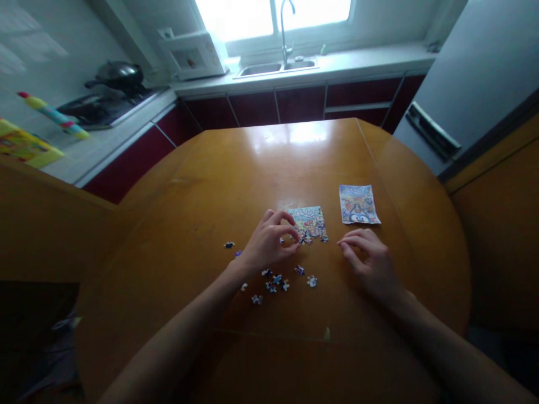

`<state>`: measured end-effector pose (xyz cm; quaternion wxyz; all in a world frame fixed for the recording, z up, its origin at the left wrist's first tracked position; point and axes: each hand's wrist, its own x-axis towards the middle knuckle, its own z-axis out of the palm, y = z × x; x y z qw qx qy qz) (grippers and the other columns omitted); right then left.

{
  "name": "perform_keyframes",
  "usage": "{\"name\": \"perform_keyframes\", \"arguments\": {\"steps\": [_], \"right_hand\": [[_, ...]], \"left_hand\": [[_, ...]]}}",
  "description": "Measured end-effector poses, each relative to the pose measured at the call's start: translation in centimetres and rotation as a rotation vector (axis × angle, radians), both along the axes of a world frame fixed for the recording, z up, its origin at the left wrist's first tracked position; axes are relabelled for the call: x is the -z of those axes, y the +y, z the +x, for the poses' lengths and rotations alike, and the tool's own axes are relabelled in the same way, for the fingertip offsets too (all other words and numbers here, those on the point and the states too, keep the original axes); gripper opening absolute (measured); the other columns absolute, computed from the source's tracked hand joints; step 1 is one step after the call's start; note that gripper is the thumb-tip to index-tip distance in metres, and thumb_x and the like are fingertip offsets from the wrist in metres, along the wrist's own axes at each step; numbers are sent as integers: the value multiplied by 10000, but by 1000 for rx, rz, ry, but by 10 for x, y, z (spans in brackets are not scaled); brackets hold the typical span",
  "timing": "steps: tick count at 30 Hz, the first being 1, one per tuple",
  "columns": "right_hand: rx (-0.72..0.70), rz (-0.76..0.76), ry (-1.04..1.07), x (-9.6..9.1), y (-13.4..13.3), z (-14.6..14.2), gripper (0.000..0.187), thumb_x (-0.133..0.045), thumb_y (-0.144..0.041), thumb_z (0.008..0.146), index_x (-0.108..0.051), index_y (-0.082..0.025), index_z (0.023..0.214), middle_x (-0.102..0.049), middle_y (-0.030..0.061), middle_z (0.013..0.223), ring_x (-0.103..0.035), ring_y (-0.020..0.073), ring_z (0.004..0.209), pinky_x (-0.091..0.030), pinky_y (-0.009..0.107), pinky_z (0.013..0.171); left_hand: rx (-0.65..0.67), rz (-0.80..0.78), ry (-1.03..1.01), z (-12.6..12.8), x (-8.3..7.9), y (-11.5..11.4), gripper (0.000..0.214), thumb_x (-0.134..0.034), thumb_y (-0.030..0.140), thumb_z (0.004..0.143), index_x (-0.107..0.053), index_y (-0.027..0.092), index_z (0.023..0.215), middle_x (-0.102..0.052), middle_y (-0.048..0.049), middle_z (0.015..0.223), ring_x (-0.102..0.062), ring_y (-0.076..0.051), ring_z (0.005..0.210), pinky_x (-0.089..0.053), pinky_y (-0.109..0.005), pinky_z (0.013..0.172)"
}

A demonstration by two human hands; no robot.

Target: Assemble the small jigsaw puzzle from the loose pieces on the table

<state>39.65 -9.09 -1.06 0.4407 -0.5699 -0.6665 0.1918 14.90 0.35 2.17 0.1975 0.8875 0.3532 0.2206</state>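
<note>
A partly built colourful jigsaw (310, 223) lies in the middle of a round wooden table (236, 185). My left hand (269, 242) curls at the jigsaw's left edge, fingertips pinched together on a small piece I can barely see. My right hand (370, 259) rests on the table right of the jigsaw, fingers bent and close together, with nothing visible in them. Several loose puzzle pieces (278, 282) lie scattered just below my left hand, and a few more pieces (229, 245) to its left. A printed reference picture (359, 204) lies flat to the right of the jigsaw.
Behind the table runs a kitchen counter with a sink and tap (280, 64) under a bright window. A wok on a stove (115, 78) stands at the left, a white appliance (196, 55) beside it. A grey fridge (463, 84) stands at the right.
</note>
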Motion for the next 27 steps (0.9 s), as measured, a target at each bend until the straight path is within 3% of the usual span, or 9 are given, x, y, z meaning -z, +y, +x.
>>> {"name": "perform_keyframes", "arguments": {"steps": [9,27], "right_hand": [[-17,-1,9,-3,0,0,124,-575,-231,945,-673,-218,870,-665,70,897,-583,244,912,-490,427,806],[-12,-2,-3,-5,0,-1,116,-574,-224,938,-671,-225,874,-666,70,900,-590,245,908,-502,423,793]], "left_hand": [[-22,34,35,39,24,4,63,-766,182,781,-745,241,786,-627,-36,1133,-496,-262,1089,-489,-471,980],[-22,16,38,41,30,6,45,-769,205,792,-752,246,797,-615,-44,1124,-504,-264,1070,-492,-470,969]]}}
